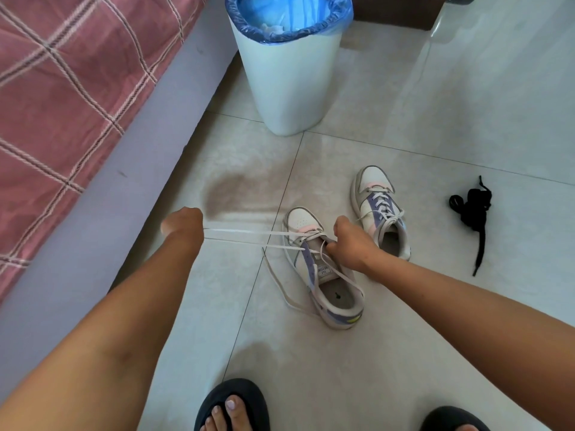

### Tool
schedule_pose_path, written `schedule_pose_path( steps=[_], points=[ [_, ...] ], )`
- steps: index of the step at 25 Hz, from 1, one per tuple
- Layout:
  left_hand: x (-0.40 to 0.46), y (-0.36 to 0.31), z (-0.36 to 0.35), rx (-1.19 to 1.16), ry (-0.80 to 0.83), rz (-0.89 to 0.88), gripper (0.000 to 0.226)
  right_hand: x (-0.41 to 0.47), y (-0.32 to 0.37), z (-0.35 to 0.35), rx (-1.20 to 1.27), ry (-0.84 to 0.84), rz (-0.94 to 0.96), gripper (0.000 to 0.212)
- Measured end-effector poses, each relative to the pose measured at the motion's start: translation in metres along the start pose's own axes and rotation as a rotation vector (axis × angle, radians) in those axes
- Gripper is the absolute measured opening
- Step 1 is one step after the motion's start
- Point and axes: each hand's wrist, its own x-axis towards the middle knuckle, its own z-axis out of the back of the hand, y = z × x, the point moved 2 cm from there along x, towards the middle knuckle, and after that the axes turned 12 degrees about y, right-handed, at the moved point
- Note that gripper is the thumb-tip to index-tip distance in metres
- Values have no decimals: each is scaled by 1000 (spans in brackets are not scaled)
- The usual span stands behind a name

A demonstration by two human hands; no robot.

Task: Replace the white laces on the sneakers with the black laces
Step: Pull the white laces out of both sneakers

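Observation:
Two white, purple and pink sneakers lie on the tiled floor. The nearer sneaker point(323, 275) has its white lace point(249, 236) partly loosened. My left hand point(182, 222) grips that lace and holds two strands taut out to the left. My right hand point(348, 241) grips the sneaker at the tongue and eyelets. More of the lace trails loose beside the shoe. The farther sneaker point(381, 209) stands to the right, still laced in white. A bundle of black laces point(473, 209) lies on the floor at the right, apart from both hands.
A white trash bin point(289, 73) with a blue bag stands behind the sneakers. A bed with a pink checked cover point(62, 88) runs along the left. My feet in dark slippers point(233, 405) are at the bottom edge.

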Motion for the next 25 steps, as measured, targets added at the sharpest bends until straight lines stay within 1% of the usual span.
schedule_pose_path(
  steps=[2,4,6,7,8,9,11,12,13,14,15,17,18,20,21,22,23,25],
  points=[
    [1,6,-3,45,1,6,37,2,0,0,-1,9,-5,20],
    [2,12,-5,-6,-1,13,37,3,0,1,-7,15,-9,20],
    [5,17,-3,-94,28,33,32,3,1,1,-5,28,-8,20],
    [5,19,-1,-239,62,49,27,3,1,2,-5,36,-7,19],
    [6,20,0,-468,104,55,21,3,0,2,-7,41,-8,18],
    [6,18,-1,-842,179,45,24,2,-1,2,-11,37,-7,17],
    [3,3,-3,-1696,370,-65,42,0,-3,2,-11,13,-1,13],
    [2,-4,-3,-2055,416,-89,45,0,-3,1,-11,3,2,12],
    [0,-10,-4,-2260,418,-83,45,-1,-3,1,-11,-5,3,12],
    [-3,-15,-4,-2310,389,-66,43,-2,-3,0,-7,-9,5,12],
    [-6,-19,-5,-2214,338,-60,41,-2,-3,0,-3,-8,6,12],
    [-4,-23,-5,-1913,202,-3,40,-2,-2,1,-6,8,11,12],
    [-2,-22,-6,-1885,168,50,40,-2,-2,1,-12,15,13,12],
    [1,-16,-7,-2031,186,196,36,-2,-3,2,-16,14,11,11],
    [5,-11,-8,-2081,187,236,31,-2,-3,1,-15,9,10,11],
    [7,-6,-10,-2101,168,250,33,-1,-4,1,-12,4,12,11],
    [7,-1,-12,-2067,147,263,38,0,-5,0,-9,-2,14,12],
    [9,6,-16,-1918,152,275,37,1,-5,0,-6,-10,21,12]
  ],
)
